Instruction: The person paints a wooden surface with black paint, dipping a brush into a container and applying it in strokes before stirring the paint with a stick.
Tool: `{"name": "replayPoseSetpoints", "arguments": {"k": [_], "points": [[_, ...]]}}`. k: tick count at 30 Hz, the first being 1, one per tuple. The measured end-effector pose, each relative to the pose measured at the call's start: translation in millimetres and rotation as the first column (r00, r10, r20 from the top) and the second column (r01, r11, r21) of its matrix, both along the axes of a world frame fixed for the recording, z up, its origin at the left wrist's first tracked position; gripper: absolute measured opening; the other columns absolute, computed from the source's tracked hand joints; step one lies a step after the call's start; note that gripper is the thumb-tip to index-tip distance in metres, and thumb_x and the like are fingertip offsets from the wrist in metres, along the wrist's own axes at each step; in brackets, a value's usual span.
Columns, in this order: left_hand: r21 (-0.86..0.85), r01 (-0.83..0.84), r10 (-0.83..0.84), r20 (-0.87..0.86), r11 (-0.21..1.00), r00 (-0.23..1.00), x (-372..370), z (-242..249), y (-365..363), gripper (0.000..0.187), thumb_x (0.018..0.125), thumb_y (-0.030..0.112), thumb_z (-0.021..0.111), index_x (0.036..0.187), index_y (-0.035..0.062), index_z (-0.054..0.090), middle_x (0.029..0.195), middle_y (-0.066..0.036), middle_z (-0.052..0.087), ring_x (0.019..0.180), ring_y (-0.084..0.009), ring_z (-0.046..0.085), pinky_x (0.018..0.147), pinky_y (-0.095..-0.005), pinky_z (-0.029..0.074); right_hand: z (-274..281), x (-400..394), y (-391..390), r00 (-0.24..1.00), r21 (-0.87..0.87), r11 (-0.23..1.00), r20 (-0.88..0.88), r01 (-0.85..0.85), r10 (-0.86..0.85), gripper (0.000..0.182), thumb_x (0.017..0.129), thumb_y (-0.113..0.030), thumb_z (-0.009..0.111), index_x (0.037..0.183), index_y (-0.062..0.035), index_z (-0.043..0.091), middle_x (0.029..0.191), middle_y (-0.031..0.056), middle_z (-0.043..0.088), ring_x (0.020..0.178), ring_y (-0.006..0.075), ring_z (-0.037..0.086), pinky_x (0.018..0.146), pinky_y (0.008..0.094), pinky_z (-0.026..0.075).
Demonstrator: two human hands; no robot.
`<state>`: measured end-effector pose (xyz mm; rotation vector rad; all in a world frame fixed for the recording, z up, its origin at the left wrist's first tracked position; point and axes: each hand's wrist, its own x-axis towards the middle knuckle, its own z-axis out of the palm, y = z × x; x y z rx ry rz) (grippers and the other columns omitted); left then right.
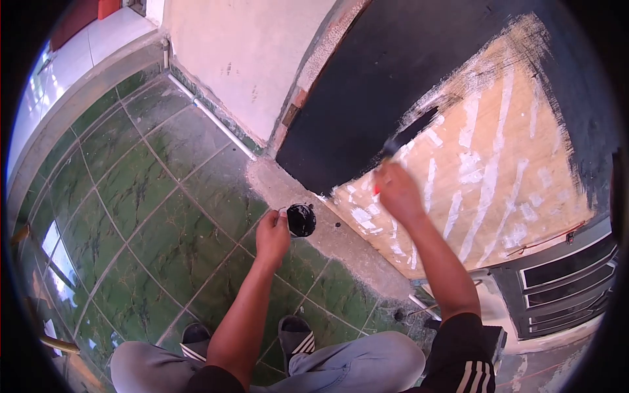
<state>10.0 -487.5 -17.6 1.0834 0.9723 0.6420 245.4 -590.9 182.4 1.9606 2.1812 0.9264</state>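
Observation:
My right hand is closed around the handle of a paintbrush, slightly smeared by motion. The dark bristles touch the wooden panel at the lower edge of a fresh black stroke. Black paint covers the panel's left and upper parts; bare wood with white filler streaks shows in the middle. Pinched at its rim by my left hand is a small cup of black paint, held above the concrete strip below the panel.
Green tiles cover the floor at left, with a white pipe along the wall base. A pale wall meets the panel's frame. At lower right stands a dark louvred piece. My sandals rest on the tiles.

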Motion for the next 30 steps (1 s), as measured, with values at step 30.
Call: {"name": "replayPoseSetpoints", "arguments": {"k": [30], "points": [[-0.014,-0.045,0.045,0.073,0.999,0.996,15.2,12.9,10.7,0.029,0.103,0.021,0.055,0.096,-0.0049,0.063,0.084,-0.014,0.065,0.077,-0.0186,0.057,0.073,-0.0368,0.046,243.9,24.2,42.2,0.892,0.370,0.929,-0.415,-0.014,0.178,0.013,0.088,0.008,0.060,0.092,-0.0039,0.064,0.094,0.0079,0.067,0.088,0.0196,0.068,0.080,0.0305,0.053]]}}
